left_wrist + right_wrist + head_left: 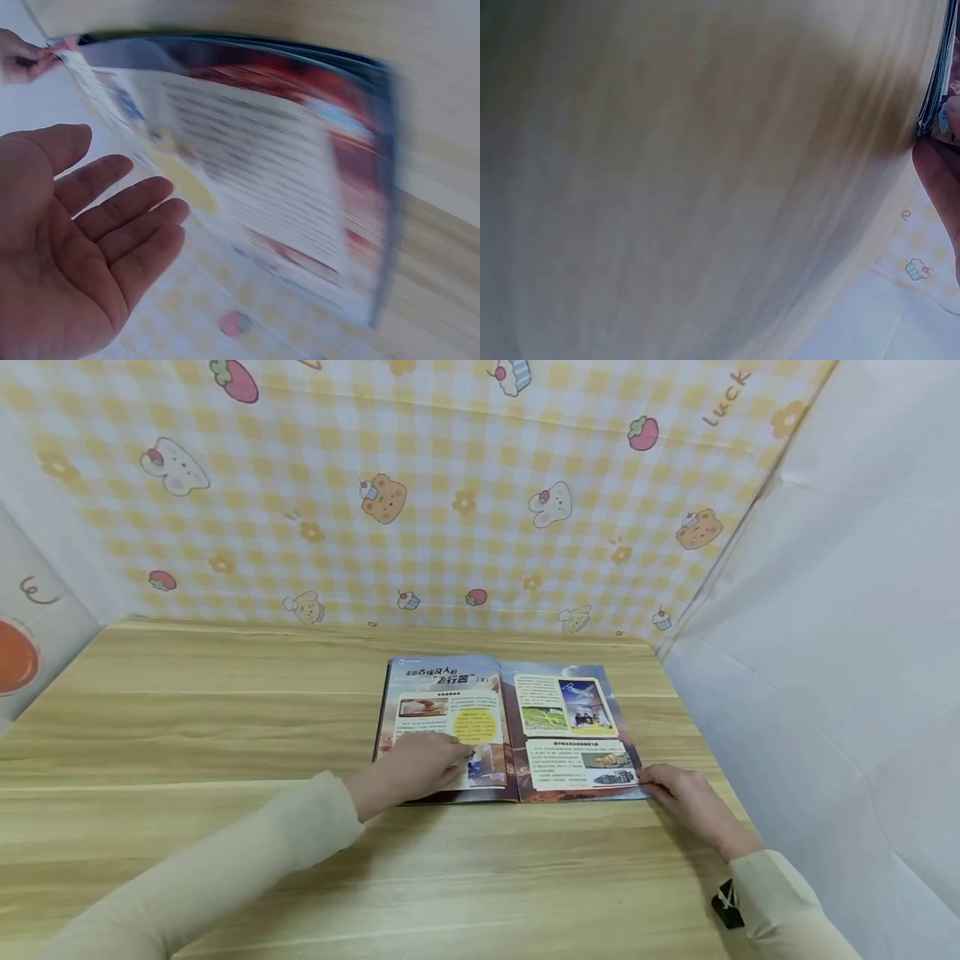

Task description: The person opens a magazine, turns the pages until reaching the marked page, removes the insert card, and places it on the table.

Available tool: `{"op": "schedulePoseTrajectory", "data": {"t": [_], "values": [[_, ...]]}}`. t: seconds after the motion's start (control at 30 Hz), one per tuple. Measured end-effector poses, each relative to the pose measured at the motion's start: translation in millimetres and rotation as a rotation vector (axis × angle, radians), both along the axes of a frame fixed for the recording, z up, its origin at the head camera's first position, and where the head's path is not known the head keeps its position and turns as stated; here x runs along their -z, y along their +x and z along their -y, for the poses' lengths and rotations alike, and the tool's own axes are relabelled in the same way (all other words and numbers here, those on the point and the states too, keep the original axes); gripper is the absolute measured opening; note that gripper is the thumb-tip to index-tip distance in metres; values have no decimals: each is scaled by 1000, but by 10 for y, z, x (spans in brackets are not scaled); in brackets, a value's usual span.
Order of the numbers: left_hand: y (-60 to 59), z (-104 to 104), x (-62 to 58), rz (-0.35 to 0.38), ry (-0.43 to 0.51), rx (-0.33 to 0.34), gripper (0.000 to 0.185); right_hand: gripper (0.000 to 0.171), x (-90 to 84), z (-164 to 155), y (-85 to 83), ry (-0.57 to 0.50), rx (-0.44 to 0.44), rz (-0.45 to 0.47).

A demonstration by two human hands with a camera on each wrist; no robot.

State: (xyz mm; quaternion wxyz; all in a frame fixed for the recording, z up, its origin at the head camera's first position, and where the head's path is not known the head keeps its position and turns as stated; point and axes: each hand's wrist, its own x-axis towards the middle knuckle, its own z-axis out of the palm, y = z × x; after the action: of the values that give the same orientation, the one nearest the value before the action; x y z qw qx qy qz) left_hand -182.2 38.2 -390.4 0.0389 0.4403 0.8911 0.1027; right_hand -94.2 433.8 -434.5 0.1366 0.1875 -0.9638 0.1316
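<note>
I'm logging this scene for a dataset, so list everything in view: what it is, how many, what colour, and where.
Magazine: one, colourful printed pages, lying open on the table right of centre.
Table: one, light wood grain, fills the lower part of the head view.
Backdrop cloth: one, yellow-and-white check with bears, strawberries and cupcakes, behind the table.
White sheet: one, plain white, along the right side.
Left hand: one, cream sleeve, fingers straight, resting on the left page.
Right hand: one, cream sleeve, pinching the lower right corner of the magazine.
</note>
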Motion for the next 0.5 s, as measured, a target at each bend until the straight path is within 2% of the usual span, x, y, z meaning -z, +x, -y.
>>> {"op": "schedulePoseTrajectory", "data": {"t": [0.07, 0.17, 0.33, 0.5], "values": [[19, -168, 17, -10, 21, 55, 21, 19, -2, -10, 1, 9, -2, 0], [65, -451, 43, -5, 5, 118, 18, 18, -2, -26, 5, 11, 0, 4], [194, -994, 130, 30, -74, 176, 23, 19, 3, -35, 14, 6, -3, 9], [335, -1461, 221, -1, -95, 226, 29, 21, 4, -11, 15, -13, -9, 7]]}}
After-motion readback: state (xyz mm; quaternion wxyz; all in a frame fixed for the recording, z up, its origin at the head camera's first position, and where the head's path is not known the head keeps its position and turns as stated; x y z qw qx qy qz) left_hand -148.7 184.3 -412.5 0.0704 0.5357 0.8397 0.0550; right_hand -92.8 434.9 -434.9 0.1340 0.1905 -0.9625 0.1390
